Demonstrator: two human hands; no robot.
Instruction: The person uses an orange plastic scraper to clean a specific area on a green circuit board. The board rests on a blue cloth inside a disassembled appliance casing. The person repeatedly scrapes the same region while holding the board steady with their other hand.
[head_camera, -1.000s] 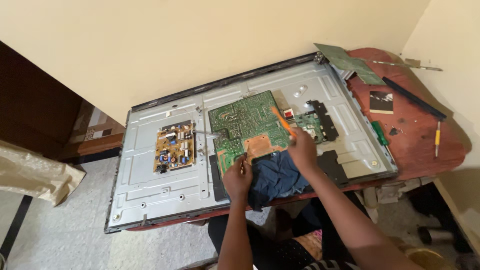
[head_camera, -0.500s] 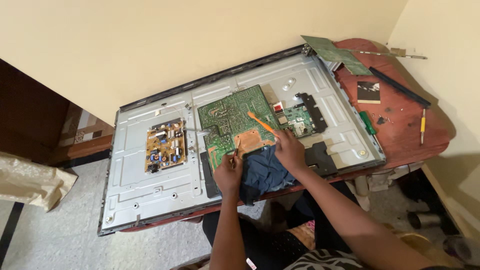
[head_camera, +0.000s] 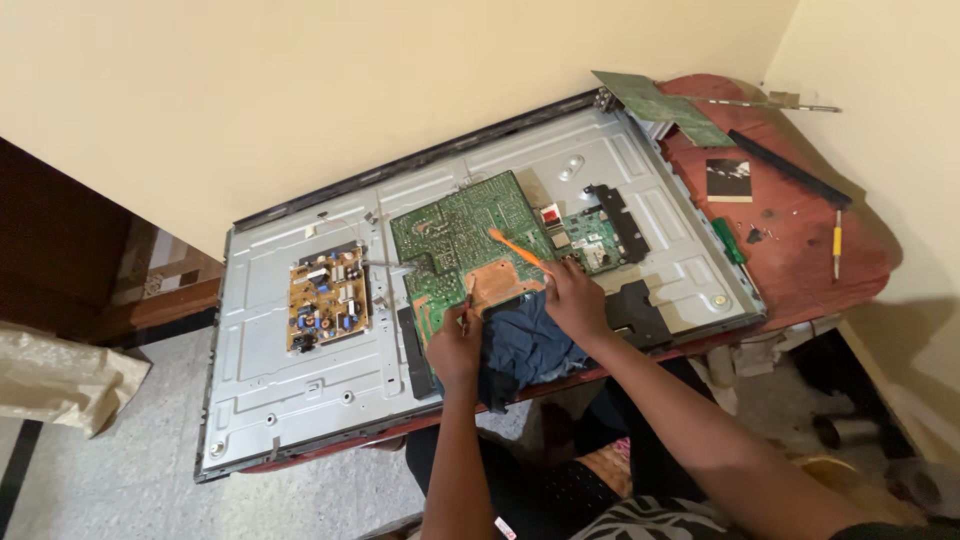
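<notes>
Green circuit board (head_camera: 462, 240) lies face up on the grey metal back panel (head_camera: 300, 380) of a flat screen, which rests on a reddish wooden worktop (head_camera: 800, 240) against a cream wall. A dark blue cloth (head_camera: 525, 345) lies at the board's near edge. A smaller yellow circuit board (head_camera: 327, 300) sits to its left on the panel, well apart. The right hand (head_camera: 575, 300) has its grip closed around an orange tool (head_camera: 515, 250), whose tip touches the green board. The left hand (head_camera: 455, 345) rests at the board's near corner, its grip pinched on a thin dark tool (head_camera: 468, 303). A yellow-handled screwdriver (head_camera: 837, 240) lies on the worktop, far right.
</notes>
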